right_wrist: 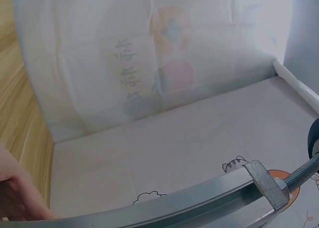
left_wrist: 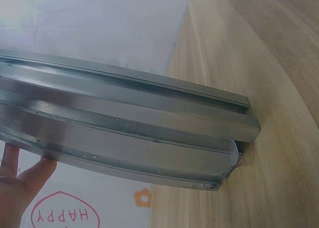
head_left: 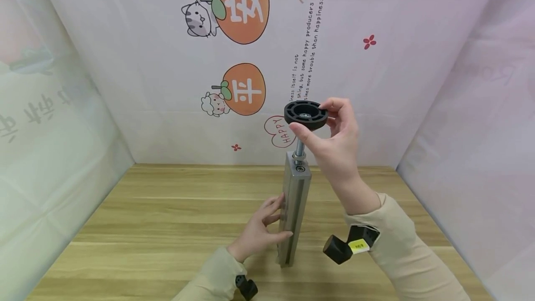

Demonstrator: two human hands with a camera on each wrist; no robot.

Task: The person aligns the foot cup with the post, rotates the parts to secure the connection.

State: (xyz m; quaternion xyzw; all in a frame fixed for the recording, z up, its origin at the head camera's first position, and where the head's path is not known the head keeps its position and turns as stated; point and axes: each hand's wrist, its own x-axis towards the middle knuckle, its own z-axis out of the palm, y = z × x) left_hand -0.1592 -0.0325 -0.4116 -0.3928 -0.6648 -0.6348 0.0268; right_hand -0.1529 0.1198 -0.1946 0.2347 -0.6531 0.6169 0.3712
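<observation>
An aluminium profile [head_left: 296,212] stands upright on the wooden table, its lower end on the boards in the left wrist view. My left hand [head_left: 258,231] holds it low down, thumb on the near face and fingers on the left side. From the end plate [head_left: 300,169] on top rises a threaded rod [head_left: 300,148] with a nut [head_left: 299,156] at its base. A black round levelling foot [head_left: 307,124] caps the rod, and my right hand [head_left: 340,143] pinches its rim between thumb and fingers. The right wrist view shows the rod [right_wrist: 303,173] coming out of the end plate [right_wrist: 266,183].
The wooden tabletop [head_left: 175,217] ends at a white printed cloth [head_left: 167,106] hanging behind it. More cloth hangs at the left [head_left: 46,120] and right [head_left: 468,129]. Small black cameras [head_left: 338,249] sit on both wrists.
</observation>
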